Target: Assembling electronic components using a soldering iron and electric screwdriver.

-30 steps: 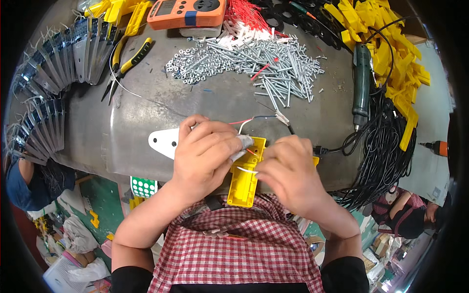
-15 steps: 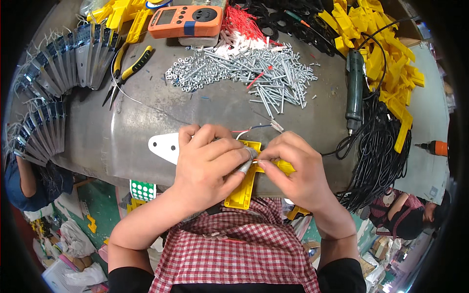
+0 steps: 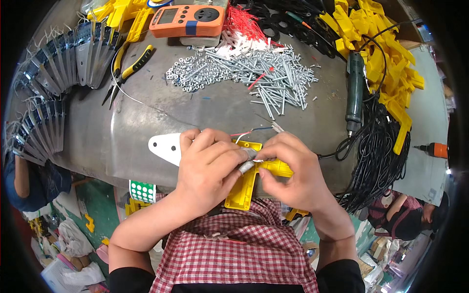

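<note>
My left hand (image 3: pixel 207 168) is closed, its thumb and forefinger wrapped in grey covering and pinching a thin wire (image 3: pixel 258 160) whose pale end sticks out to the right. Below those fingertips is a yellow plastic housing (image 3: pixel 239 195), partly hidden by the hand, with an arm (image 3: pixel 278 168) reaching right. My right hand (image 3: pixel 295 168) is beside the wire end, thumb and forefinger apart and the other fingers curled. From under my left hand a white plate (image 3: pixel 165 148) with dark holes juts out on the left. Red, white and blue leads (image 3: pixel 261 128) lie beyond the housing.
Loose screws (image 3: pixel 281 78) and nuts (image 3: pixel 188 75) are heaped beyond my hands. Pliers (image 3: pixel 129 71) and an orange meter (image 3: pixel 188 20) lie at the far left and middle. A green electric screwdriver (image 3: pixel 355 90), black cables (image 3: pixel 373 166) and yellow parts (image 3: pixel 386 58) occupy the right.
My right thumb has parted from the forefinger and dropped slightly toward me. Orange-red showed at the wire end before; now it looks white. My left hand has barely moved.
</note>
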Demonstrator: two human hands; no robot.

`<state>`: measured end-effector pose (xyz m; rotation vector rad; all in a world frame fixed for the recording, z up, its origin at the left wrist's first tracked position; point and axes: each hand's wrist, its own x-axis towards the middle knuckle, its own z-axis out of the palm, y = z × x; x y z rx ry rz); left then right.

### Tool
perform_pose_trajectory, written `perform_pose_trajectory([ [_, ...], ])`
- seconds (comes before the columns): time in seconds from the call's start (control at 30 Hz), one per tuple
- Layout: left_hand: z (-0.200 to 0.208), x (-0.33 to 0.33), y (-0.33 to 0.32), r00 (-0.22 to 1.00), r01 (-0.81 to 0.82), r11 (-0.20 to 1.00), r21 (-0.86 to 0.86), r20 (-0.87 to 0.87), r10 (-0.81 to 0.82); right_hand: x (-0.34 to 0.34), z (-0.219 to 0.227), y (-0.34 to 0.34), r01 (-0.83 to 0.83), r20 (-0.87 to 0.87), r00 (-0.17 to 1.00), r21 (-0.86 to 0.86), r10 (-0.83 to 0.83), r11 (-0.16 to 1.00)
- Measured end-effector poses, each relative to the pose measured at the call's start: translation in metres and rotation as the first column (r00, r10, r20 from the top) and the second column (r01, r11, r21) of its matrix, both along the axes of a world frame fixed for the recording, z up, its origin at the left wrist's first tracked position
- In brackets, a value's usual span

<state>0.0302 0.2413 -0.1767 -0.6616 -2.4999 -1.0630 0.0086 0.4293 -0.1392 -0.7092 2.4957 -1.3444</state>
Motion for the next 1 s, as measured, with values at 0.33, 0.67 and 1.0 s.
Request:
perform_pose_trajectory([
  [0.33, -0.005, -0.001, 0.007, 0.996, -0.006, 0.997, -0.072, -0.091, -0.001, 0.006, -0.019, -0.012, 0.11, -0.472, 0.881, 0.16, -0.022, 0.981],
  [0.67, -0.003, -0.007, 0.008, 0.993, 0.101, 0.988, -0.115, -0.049, -0.108, 0.001, -0.016, -0.013, 0.12, -0.595, 0.795, 0.338, 0.114, 0.933],
  [1.0, -0.002, -0.012, 0.0, 0.996, 0.093, 0.996, -0.01, -0.013, -0.093, -0.06, 0.012, 0.044, 0.384, -0.664, 0.747, 0.47, 0.032, 0.795],
])
